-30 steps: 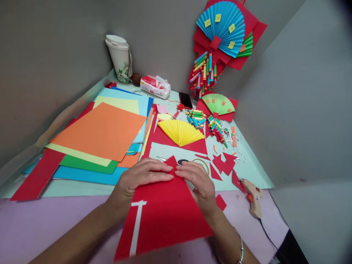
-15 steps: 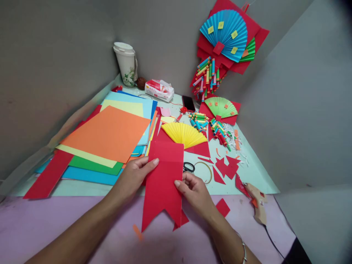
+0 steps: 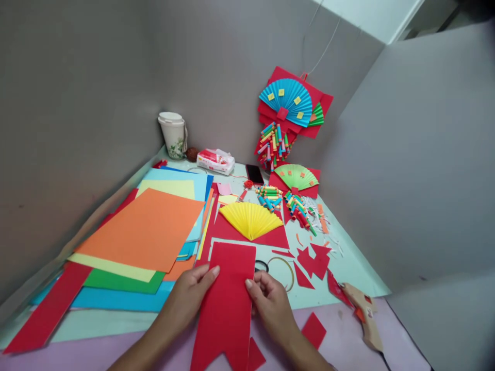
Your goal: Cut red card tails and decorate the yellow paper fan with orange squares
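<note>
A long red paper strip (image 3: pixel 230 299) with a notched, swallow-tail lower end lies upright on the table in front of me. My left hand (image 3: pixel 189 296) grips its left edge, thumb on top. My right hand (image 3: pixel 270 304) pinches its right edge, fingers curled. Just behind the strip's top sits a yellow pleated paper fan (image 3: pixel 250 219) on red backing. Black-handled scissors (image 3: pixel 262 266) and a thin ring (image 3: pixel 284 268) peek out to the right of the strip.
A stack of coloured sheets topped by orange paper (image 3: pixel 143 232) fills the left. Red offcuts (image 3: pixel 315 260), a glue gun (image 3: pixel 363 314), rolled paper tubes (image 3: pixel 297 203), a green fan (image 3: pixel 296 176), a phone (image 3: pixel 254 174), tissue pack (image 3: pixel 215 161) and cup (image 3: pixel 172 135) lie around. Grey boards enclose the table.
The wide red sheet I was pressing flat is gone from view; both hands now hold a narrow notched red strip. The view has tilted up, so everything sits lower in the picture.
</note>
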Motion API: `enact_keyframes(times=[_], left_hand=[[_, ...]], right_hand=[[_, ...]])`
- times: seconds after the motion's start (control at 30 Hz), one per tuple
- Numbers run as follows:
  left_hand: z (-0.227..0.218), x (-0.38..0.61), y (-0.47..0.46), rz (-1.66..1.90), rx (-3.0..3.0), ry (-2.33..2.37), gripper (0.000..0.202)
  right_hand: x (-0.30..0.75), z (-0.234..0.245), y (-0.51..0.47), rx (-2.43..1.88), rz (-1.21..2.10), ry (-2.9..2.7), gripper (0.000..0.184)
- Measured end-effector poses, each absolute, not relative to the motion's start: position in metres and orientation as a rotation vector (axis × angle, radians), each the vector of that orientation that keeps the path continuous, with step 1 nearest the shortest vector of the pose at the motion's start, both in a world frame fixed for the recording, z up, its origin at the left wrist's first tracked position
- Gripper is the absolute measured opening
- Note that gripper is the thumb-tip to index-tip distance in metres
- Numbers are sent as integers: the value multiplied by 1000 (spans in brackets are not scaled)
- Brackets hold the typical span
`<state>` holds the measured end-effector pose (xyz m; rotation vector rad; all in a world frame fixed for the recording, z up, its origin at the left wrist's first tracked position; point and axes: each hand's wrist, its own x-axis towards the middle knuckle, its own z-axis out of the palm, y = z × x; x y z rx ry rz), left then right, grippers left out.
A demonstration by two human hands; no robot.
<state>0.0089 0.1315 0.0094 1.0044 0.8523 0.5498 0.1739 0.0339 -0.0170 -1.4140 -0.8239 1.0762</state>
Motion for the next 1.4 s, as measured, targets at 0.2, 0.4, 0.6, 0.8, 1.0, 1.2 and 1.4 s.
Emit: enact_keyframes(times=[0.2,0.4,0.6,0.8,1.0,1.2,1.4], left_hand=[[5,9,133,504,1076,869,29],[-2,8,134,481,1083,955,36],[5,0,139,623,1011,1048,44],[15,1,137,823,938,1000,40],[4,5,139,775,987,1000,41],[-5,11,137,721,1047,949,40],[-15,19,130,654,1062,884,37]], right_hand=[[174,-21,37,-1453,1040,-829,42],[176,-26,33,-1552,909,-926,35],[189,-18,32,-1672,238,-1380,18],[198,-21,34,-1885,2,-1739,22],[222,-9,21,-2166,-51,-1750,19],[252,7,11,-2338,-227,-1524,15],[205,-1,20,-1673,544,-1234,34]])
